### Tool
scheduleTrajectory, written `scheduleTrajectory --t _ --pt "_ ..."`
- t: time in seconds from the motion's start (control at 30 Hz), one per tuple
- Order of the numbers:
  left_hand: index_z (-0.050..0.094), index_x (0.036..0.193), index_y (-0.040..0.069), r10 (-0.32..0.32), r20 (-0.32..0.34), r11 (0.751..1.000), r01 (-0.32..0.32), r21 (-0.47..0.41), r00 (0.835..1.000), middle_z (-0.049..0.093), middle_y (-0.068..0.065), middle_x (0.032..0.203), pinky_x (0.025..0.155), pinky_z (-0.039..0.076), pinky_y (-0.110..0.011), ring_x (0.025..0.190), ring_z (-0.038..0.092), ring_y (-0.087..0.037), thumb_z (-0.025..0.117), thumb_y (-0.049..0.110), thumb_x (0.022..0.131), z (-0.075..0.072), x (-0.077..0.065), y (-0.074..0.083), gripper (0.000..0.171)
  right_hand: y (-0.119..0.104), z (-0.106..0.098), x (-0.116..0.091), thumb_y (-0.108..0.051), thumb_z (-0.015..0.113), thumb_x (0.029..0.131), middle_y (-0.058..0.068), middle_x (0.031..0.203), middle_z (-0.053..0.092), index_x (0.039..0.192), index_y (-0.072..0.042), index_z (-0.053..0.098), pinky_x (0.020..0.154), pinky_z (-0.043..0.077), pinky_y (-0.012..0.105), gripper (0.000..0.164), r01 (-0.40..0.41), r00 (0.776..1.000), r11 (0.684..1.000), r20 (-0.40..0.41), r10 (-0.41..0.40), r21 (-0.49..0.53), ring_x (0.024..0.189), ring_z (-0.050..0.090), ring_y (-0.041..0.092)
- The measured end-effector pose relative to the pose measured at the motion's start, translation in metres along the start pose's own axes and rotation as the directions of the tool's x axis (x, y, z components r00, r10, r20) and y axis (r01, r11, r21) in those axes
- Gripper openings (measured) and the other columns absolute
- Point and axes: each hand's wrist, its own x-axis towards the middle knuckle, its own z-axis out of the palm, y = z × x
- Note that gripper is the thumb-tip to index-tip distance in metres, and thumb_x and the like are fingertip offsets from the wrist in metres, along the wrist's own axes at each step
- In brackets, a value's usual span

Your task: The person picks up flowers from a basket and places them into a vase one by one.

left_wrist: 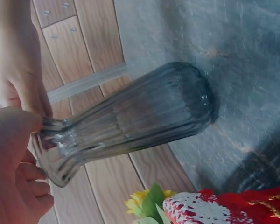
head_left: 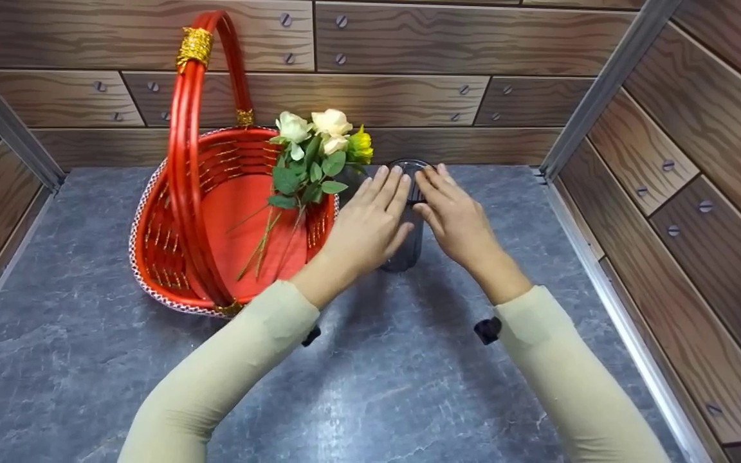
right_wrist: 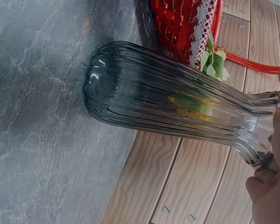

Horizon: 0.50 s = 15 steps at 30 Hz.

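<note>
A tall ribbed vase of smoky, see-through glass [head_left: 402, 254] stands upright, its base at the grey tabletop and its flared mouth upward. My left hand [head_left: 368, 225] holds the mouth from the left; in the left wrist view its thumb lies at the rim of the vase [left_wrist: 149, 107], with the other fingers bent below. From the right, my right hand [head_left: 464, 222] holds the same rim, thumb toward me. The right wrist view shows its fingertips at the lip of the vase [right_wrist: 168, 93]. Both hands partly cover the mouth in the head view.
Left of the vase sits a red woven basket [head_left: 152, 257] with a tall arched handle [head_left: 184, 154] and gold trim. Cream and yellow flowers [head_left: 319, 141] on green stems lean across its right side. Wood-patterned walls [head_left: 402, 38] enclose the marbled grey table [head_left: 370, 399].
</note>
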Motion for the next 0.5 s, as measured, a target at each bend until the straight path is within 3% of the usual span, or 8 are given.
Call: scheduleTrajectory --t 0.13,0.3,0.5 --pt "0.032 0.155 0.001 0.032 -0.097 0.999 -0.034 -0.015 0.995 0.031 -0.018 0.16 0.122 0.023 -0.044 0.149 0.028 -0.035 0.045 0.044 0.104 -0.007 -0.017 0.002 0.068 0.002 0.001 0.0 -0.028 0.06 0.099 0.019 0.146 0.051 0.142 -0.002 0.053 0.112 0.039 0.052 0.051 0.019 1.0 1.0 -0.022 -0.019 -0.006 0.141 0.042 0.037" --pt "0.036 0.153 0.001 0.049 -0.215 0.995 -0.067 -0.074 0.975 0.033 -0.018 0.16 0.12 0.026 -0.047 0.149 0.028 -0.037 0.048 0.044 0.103 -0.017 -0.044 0.002 0.067 0.003 0.001 -0.001 -0.029 0.059 0.099 0.019 0.146 0.052 0.143 -0.003 0.053 0.113 0.038 0.05 0.051 0.031 0.999 0.999 -0.036 -0.032 -0.02 0.141 0.043 0.036" --pt "0.037 0.152 0.001 0.059 -0.293 0.991 -0.093 -0.101 0.954 0.033 -0.019 0.16 0.12 0.026 -0.049 0.15 0.024 -0.037 0.051 0.046 0.101 -0.033 -0.074 -0.003 0.07 0.004 0.004 -0.001 -0.029 0.06 0.099 0.02 0.147 0.051 0.144 -0.003 0.052 0.113 0.038 0.051 0.052 0.049 0.998 0.998 -0.048 -0.05 -0.029 0.141 0.043 0.036"
